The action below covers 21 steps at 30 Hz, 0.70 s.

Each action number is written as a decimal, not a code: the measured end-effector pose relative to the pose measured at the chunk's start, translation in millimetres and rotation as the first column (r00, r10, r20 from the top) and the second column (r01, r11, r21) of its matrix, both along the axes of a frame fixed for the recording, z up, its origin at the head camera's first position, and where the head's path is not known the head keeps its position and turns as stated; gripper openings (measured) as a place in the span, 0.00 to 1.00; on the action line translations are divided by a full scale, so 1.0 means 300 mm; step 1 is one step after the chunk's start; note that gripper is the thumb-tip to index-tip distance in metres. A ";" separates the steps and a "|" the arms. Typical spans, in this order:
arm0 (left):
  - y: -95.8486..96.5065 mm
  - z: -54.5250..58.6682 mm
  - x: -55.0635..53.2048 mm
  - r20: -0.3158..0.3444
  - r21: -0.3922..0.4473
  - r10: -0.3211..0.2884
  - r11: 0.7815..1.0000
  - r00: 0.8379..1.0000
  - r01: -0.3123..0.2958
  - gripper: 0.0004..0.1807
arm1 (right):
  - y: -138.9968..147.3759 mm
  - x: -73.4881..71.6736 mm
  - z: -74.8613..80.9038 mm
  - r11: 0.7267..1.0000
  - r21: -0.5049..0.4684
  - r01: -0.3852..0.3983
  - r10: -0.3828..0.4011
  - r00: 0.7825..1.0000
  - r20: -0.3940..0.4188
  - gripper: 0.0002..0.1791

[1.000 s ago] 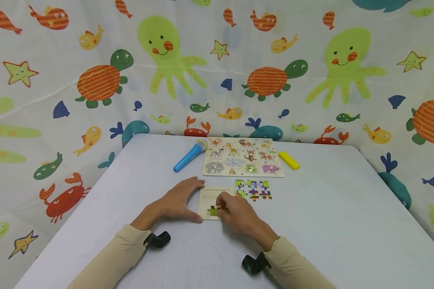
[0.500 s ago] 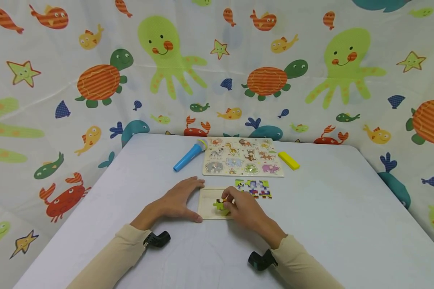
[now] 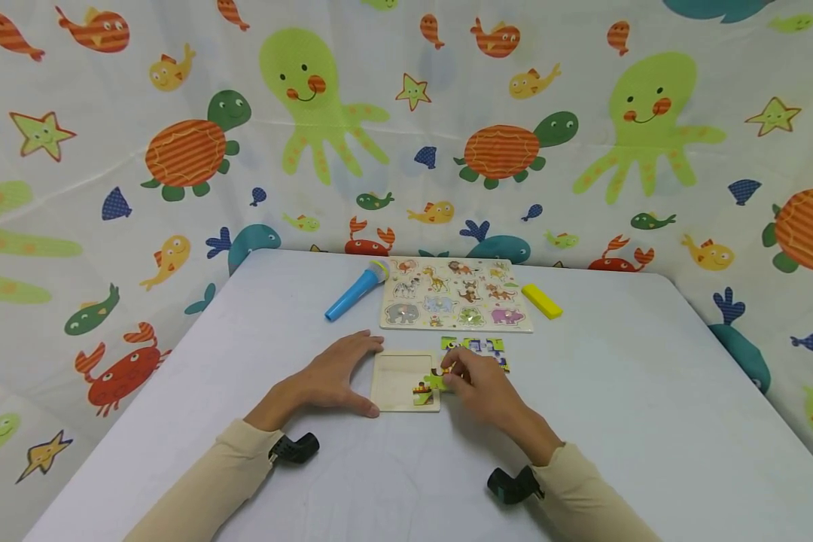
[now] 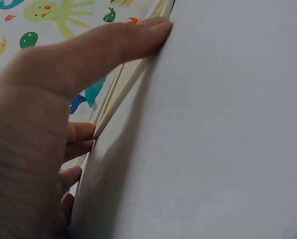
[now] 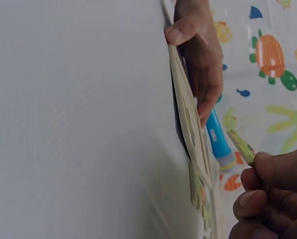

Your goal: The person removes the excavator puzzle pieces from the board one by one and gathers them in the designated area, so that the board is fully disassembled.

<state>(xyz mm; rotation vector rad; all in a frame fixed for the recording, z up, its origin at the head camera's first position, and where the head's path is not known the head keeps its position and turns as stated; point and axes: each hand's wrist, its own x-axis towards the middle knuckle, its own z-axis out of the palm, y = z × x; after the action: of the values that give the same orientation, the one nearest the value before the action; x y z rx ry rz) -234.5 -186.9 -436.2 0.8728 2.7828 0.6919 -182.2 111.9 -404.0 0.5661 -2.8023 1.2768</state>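
Note:
My left hand [image 3: 335, 376] rests at the left edge of a small square wooden puzzle tray [image 3: 394, 378], fingers near its far corner and thumb at its near corner. The left wrist view shows the thumb and fingertips touching the tray's edge [image 4: 119, 92]. My right hand [image 3: 491, 391] pinches a green jigsaw piece [image 3: 436, 380] between thumb and fingers over the tray's right side. From the right wrist, this piece [image 5: 242, 147] appears raised and tilted. Another jigsaw piece [image 3: 421, 397] lies in the tray's lower right. Several loose pieces [image 3: 494, 348] lie behind my right hand, which partly hides them.
A large animal puzzle board [image 3: 457, 293] lies farther back on the white table [image 3: 650, 391]. Left of it is a blue toy microphone [image 3: 354, 295], and right of it a yellow block [image 3: 542, 301]. A sea-animal curtain [image 3: 393, 150] hangs behind the table.
My right hand has lifted the green jigsaw piece and moved right with it, uncovering the piece in the tray's lower right. My left hand has stayed in place.

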 end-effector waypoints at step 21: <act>0.000 0.003 0.003 0.014 0.007 0.011 1.000 1.000 -0.011 0.60 | 0.132 -0.008 -0.052 0.994 -0.057 0.090 -0.087 0.995 0.052 0.06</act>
<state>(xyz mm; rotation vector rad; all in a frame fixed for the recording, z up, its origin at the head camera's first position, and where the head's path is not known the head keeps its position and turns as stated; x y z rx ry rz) -233.7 -187.0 -435.2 0.8516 2.7765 0.7078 -184.7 151.6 -419.5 0.4082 -2.7831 1.3698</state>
